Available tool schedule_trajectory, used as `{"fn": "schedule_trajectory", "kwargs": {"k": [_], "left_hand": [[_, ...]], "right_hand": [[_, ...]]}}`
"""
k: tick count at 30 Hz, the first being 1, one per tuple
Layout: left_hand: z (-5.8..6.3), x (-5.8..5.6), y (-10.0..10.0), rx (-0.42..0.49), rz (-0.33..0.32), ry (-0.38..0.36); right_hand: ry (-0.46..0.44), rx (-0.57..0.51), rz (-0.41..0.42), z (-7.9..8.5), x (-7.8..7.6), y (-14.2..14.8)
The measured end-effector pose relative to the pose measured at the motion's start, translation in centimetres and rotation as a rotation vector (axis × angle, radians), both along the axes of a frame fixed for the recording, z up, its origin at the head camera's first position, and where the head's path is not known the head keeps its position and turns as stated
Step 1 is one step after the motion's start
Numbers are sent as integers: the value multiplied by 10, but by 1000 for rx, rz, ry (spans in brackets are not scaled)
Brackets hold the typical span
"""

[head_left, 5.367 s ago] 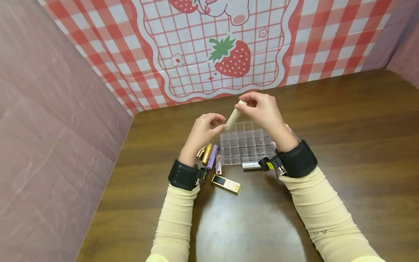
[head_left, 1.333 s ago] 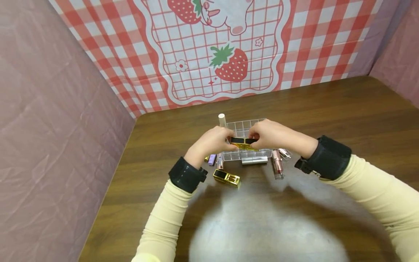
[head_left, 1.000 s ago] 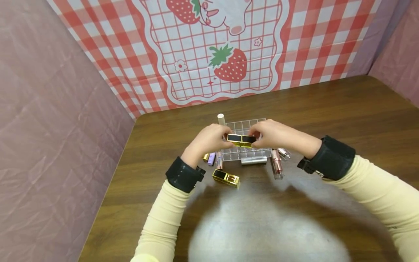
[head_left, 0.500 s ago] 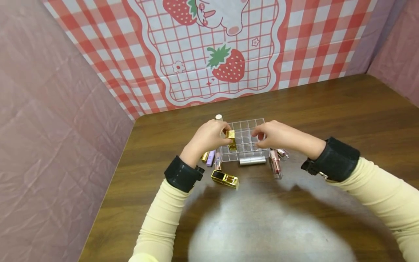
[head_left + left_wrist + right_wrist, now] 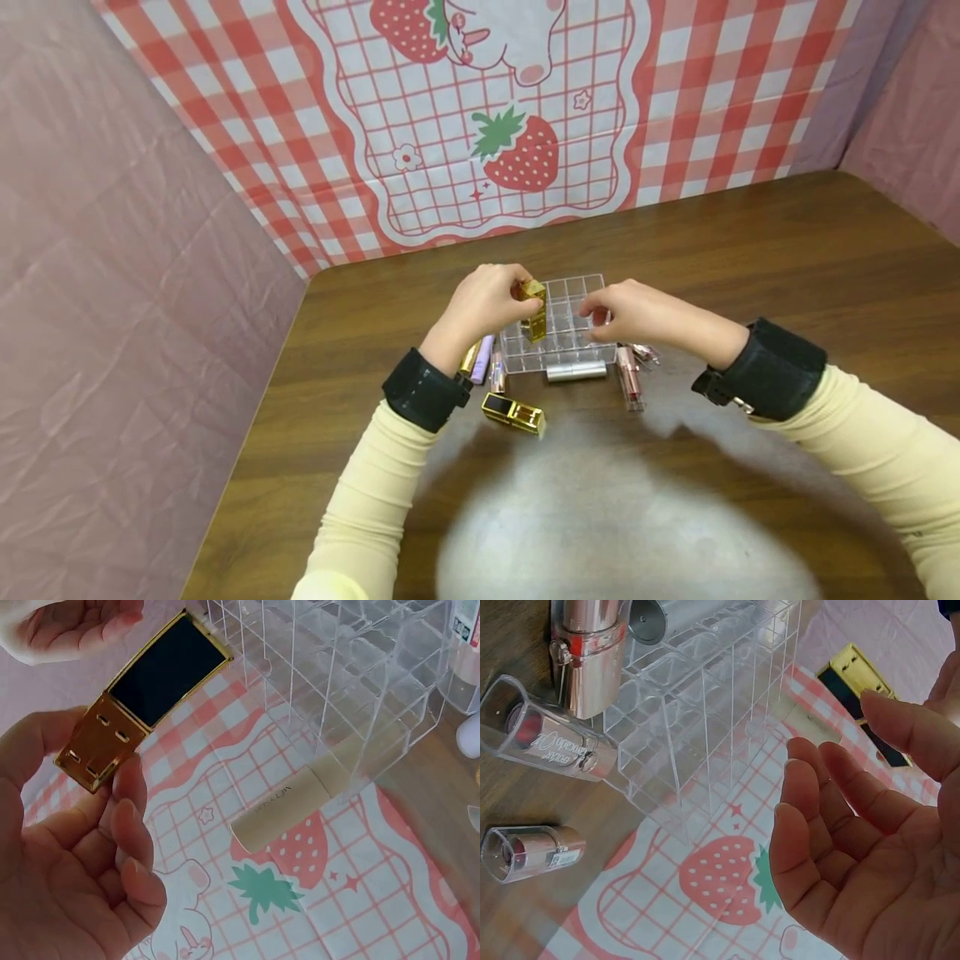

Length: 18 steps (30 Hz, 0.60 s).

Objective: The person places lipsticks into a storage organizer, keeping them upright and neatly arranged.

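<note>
My left hand pinches a square gold-and-black lipstick between thumb and fingers. It stands about upright over the left part of a clear compartment organizer. The left wrist view shows its black half and gold half. My right hand is over the organizer's right side, fingers loosely curved with nothing between them; thumb and fingertips are apart in the right wrist view. A cream lipstick tube stands in a corner compartment of the organizer, hidden behind my left hand in the head view.
Another gold-and-black lipstick lies in front of the organizer. A silver tube lies along its front edge. Purple, gold and pink tubes lie at left, rose-gold clear-capped tubes at right. A checked cloth hangs behind.
Both hands held the cream tube earlier; it now stands in the organizer. Both then held the gold-and-black lipstick level; my right hand has let go and my left has turned it upright, moving left.
</note>
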State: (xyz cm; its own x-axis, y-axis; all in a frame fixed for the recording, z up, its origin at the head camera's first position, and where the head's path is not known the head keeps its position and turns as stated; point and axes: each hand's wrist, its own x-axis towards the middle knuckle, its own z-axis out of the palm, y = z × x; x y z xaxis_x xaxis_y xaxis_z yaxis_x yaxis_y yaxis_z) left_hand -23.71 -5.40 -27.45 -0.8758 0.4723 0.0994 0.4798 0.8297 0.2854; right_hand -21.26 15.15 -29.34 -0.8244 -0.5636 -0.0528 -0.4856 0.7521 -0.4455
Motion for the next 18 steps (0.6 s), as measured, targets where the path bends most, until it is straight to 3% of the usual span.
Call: {"fn": "schedule_trajectory", "kwargs": {"k": [8, 12, 18], "left_hand": [[2, -1, 4, 84, 48, -28], [3, 0, 8, 164, 15, -86], [6, 3, 14, 212, -31, -125]], "right_hand": [[31, -69, 6, -8, -2, 3], [56, -166, 2, -15, -7, 1], [-2, -256, -14, -20, -14, -3]]}}
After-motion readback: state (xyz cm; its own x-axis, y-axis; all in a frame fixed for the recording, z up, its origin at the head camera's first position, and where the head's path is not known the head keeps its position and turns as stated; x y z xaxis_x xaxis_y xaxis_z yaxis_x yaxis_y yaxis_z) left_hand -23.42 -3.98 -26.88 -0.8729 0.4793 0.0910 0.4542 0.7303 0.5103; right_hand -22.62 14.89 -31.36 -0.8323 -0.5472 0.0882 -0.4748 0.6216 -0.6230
